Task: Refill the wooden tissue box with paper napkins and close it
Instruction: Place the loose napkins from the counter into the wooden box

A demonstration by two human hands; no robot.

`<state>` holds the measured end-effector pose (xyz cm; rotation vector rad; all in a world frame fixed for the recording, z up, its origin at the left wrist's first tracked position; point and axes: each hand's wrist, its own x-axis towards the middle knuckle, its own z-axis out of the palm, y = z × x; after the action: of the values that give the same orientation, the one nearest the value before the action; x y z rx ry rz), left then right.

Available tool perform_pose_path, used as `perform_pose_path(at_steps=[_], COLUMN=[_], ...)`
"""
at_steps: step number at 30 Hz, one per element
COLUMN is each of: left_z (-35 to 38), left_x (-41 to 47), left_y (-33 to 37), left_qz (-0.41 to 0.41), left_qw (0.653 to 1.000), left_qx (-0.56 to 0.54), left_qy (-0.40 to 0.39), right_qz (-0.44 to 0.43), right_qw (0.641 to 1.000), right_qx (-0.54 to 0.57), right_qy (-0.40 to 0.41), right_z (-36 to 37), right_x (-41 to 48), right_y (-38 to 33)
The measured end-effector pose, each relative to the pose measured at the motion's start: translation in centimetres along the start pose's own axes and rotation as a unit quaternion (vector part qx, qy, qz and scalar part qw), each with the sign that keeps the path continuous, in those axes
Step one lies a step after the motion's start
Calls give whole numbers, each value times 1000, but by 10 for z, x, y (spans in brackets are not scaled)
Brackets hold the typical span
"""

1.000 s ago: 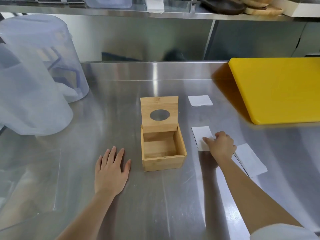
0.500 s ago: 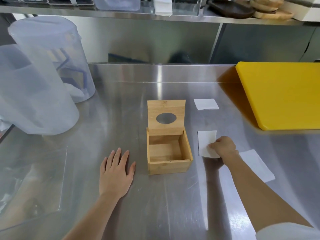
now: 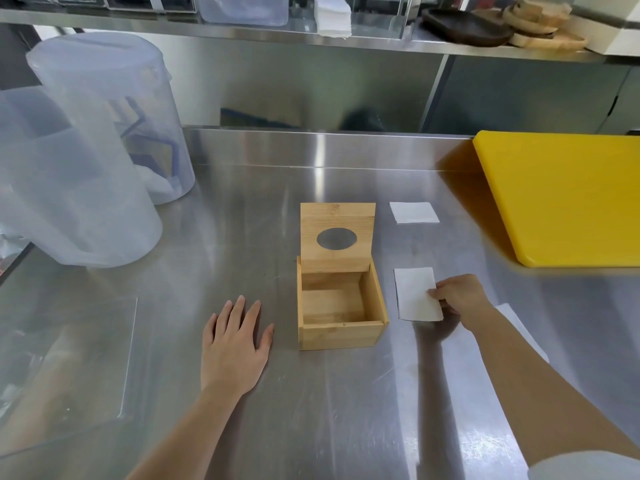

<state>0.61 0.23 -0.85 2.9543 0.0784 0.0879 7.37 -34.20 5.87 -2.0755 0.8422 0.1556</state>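
A small wooden tissue box [image 3: 341, 336] stands in the middle of the steel counter, empty inside. Its hinged lid [image 3: 337, 216], with an oval hole, is raised upright at the back. Just right of the box, my right hand [image 3: 459, 296] pinches the right edge of a white paper napkin [image 3: 414, 294], whose near edge is lifted slightly off the counter. A second napkin [image 3: 414, 212] lies flat farther back. A third napkin [image 3: 523, 329] is partly hidden under my right forearm. My left hand [image 3: 235, 344] rests flat, fingers spread, left of the box.
A yellow cutting board [image 3: 568, 195] fills the right rear of the counter. Two large translucent plastic containers [image 3: 86, 161] stand at the left. A clear plastic lid or tray [image 3: 62, 362] lies at the near left. A shelf above holds napkins and wooden dishes.
My right hand shifted from on top of the middle napkin to its right edge and took hold of it. My left hand stayed flat on the counter.
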Motion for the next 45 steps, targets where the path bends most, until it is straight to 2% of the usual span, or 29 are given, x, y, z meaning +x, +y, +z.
perform_pose_path(at_steps=[4,7,11,13,16,20,24,29,38,45], left_z=[1,0,1,1,1,1,0,-1,0,1], left_x=[0,0,-1,0,1,0,-1,0,0,-1], left_y=[1,2,1,1,1,1,1,1,0,-3], left_qz=[2,0,0,0,1,3,4,4,2,0], left_qw=[1000,1000,1000,1000,1000,1000,1000,1000,1000,1000], left_qx=[-4,-6,-5,-6,-5,-1,1,2,9,9], left_qy=[3,2,-1,1,-2,-1,-4,-9,-12,-23], right_qz=[-42,-112,-262,-298,-297,-297,-301,-336,-388,-389], right_qw=[997,987,939,933,928,885,852,833,795,788], right_qx=[-71,-115,-221,-198,-144,-158,-173,-257,-411,-443], right_qy=[1,18,4,-47,-173,-323,-391,-356,-220,-177], right_z=[-3,-9,-29,-43,-61,-60,-28,21,72,91], right_x=[-4,-7,-12,-26,-50,-77,-92,-91,-86,-87], right_y=[-2,-11,-35,-52,-74,-97,-110,-111,-90,-80])
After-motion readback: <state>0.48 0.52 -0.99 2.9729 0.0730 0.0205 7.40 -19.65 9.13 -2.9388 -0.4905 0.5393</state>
